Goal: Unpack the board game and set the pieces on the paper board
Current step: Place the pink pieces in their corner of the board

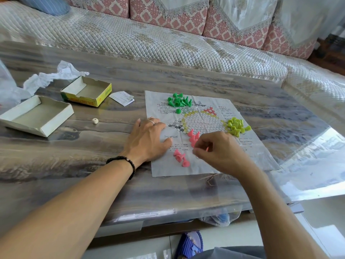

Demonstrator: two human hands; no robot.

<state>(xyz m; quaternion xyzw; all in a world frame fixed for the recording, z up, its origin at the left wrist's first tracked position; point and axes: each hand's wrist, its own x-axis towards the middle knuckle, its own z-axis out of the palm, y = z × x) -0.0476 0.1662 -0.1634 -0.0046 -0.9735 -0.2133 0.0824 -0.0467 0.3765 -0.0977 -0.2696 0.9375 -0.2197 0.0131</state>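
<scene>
Pink pieces [193, 138] just beside curled right hand [222, 152]; left hand [147, 139] flat on paper board [211, 131].

A single head-worn wide-angle view is aimed forward and down, from close above the table's [93, 165] near edge, toward the sofa [149, 45] beyond its far edge.

The yellow box [87, 94] bears upside-down lettering too blurred to read; the paper board's [203, 131] print is illegible.
</scene>
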